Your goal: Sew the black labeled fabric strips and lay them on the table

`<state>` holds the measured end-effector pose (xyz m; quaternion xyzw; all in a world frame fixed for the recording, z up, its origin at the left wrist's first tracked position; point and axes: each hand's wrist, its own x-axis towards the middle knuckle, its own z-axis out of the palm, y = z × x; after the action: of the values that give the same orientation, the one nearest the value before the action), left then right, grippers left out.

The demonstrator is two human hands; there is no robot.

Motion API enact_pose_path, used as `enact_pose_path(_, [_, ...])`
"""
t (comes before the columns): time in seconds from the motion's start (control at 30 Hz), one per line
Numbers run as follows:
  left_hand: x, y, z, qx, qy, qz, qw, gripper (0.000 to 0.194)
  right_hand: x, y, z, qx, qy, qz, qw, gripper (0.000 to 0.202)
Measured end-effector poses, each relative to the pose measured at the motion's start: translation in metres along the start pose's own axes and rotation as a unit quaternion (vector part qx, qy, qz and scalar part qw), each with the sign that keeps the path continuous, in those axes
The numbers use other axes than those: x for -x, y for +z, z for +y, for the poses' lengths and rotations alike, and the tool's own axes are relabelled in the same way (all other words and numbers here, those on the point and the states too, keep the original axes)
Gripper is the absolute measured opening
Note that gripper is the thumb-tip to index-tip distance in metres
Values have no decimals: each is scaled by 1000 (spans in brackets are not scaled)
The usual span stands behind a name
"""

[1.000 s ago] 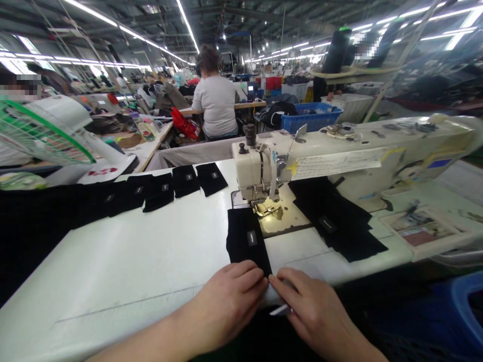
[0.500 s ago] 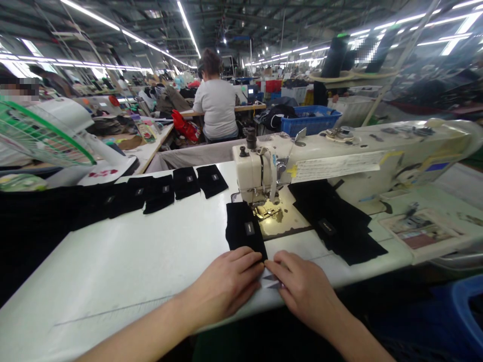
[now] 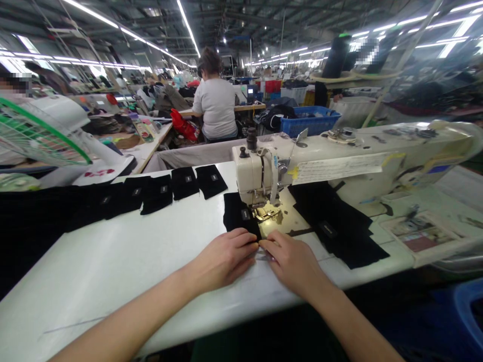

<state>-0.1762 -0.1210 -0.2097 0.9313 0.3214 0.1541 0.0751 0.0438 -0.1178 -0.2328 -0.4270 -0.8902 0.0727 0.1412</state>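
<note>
A black fabric piece (image 3: 234, 217) with a small label lies beside the sewing machine's presser foot (image 3: 266, 213), its right edge at the foot. My left hand (image 3: 230, 255) rests over the near end of this piece, fingers closed on it. Fingertips of my right hand (image 3: 293, 259) meet the left ones and pinch the piece's near corner. Something small and shiny, perhaps thread snips, shows partly under the right fingers; I cannot make it out fully. Right of the needle plate (image 3: 289, 217), a stack of black labelled pieces (image 3: 335, 226) lies under the machine arm.
The sewing machine (image 3: 339, 151) spans the right side. Several black labelled pieces (image 3: 184, 182) lie in a row along the table's back left. A green-rimmed fan (image 3: 45, 133) stands at left. A blue basket (image 3: 311, 119) and a seated person (image 3: 214, 103) are beyond.
Both hands have moved forward toward the machine, carrying the black fabric piece a little farther along beside the presser foot.
</note>
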Motion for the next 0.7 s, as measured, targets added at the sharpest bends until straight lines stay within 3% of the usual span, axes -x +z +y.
enact_pose_path(0.43, [-14,-5,-31,2,-3,8,1000,26,-30,-6,2,9,28,-1,1000,23])
enact_pose_path(0.7, [-21,-2,-52,-6,-7,19,1000,25,-25,-4,0,9,34,-5,999,30])
